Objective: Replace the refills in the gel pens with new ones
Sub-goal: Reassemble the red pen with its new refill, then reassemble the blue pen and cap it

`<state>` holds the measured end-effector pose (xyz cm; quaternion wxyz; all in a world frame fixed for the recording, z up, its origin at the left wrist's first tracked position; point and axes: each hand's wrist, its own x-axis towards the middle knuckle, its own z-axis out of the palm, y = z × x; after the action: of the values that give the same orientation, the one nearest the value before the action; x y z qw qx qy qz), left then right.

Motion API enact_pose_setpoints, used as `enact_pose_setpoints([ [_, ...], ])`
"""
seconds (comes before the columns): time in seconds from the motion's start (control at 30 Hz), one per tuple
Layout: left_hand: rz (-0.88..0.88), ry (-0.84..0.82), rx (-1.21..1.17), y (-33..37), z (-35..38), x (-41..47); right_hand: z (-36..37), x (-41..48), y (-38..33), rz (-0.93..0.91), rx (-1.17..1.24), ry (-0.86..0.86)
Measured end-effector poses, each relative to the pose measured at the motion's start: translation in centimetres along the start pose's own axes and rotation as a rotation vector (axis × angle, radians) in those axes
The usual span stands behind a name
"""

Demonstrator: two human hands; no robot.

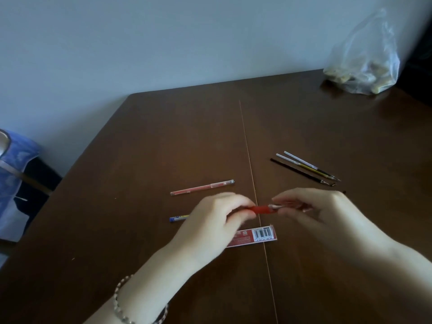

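Held just above the dark brown wooden desk, the slim red plastic gel pen sits between a left hand whose fingers curl round its rubbery grip and a right hand pinching its tip; light, stiff, probably slippery except at that grip.

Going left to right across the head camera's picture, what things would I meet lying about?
Blue fabric bundle → clear red gel pen → red packet with a barcode → three thin loose refills → clear plastic bag of pale lumps.
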<state>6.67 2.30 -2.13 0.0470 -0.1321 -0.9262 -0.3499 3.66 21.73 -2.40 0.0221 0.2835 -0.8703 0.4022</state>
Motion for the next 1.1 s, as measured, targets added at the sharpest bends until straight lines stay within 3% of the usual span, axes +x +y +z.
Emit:
enact_pose_setpoints([
  [0.1,0.018,0.156,0.341,-3.2,-0.7,1.9,0.9,-0.3,0.9,0.164,0.040,0.049],
  [0.2,-0.156,0.165,0.394,-6.2,-0.8,2.5,0.9,-1.2,1.7,0.229,0.058,0.114],
  [0.3,-0.206,0.088,0.515,-7.6,-0.4,2.6,1.2,-2.3,1.9,0.263,0.061,0.091],
  [0.4,-0.198,0.122,0.551,-7.4,0.0,2.4,1.2,-3.1,2.2,0.261,0.014,0.079],
  [0.53,-0.006,0.114,0.550,-6.1,0.7,1.2,0.5,-3.0,3.3,0.228,-0.151,0.113],
  [0.7,-0.057,0.027,0.524,-6.0,1.5,0.0,-1.5,-0.8,5.2,0.297,-0.360,0.144],
  [0.83,-0.078,0.082,0.486,-5.2,1.8,-0.4,-2.5,-0.4,6.4,0.587,-0.393,-0.047],
  [0.93,-0.042,0.170,0.365,-3.7,2.0,-0.8,-2.0,-0.7,7.0,0.602,-0.398,-0.128],
  [1.03,-0.051,0.211,0.191,-1.9,2.3,-0.9,-1.6,-1.2,6.7,0.540,-0.373,-0.051],
  [1.1,-0.061,0.214,0.080,-0.7,2.4,-0.6,-1.5,-1.4,5.7,0.458,-0.215,0.082],
])
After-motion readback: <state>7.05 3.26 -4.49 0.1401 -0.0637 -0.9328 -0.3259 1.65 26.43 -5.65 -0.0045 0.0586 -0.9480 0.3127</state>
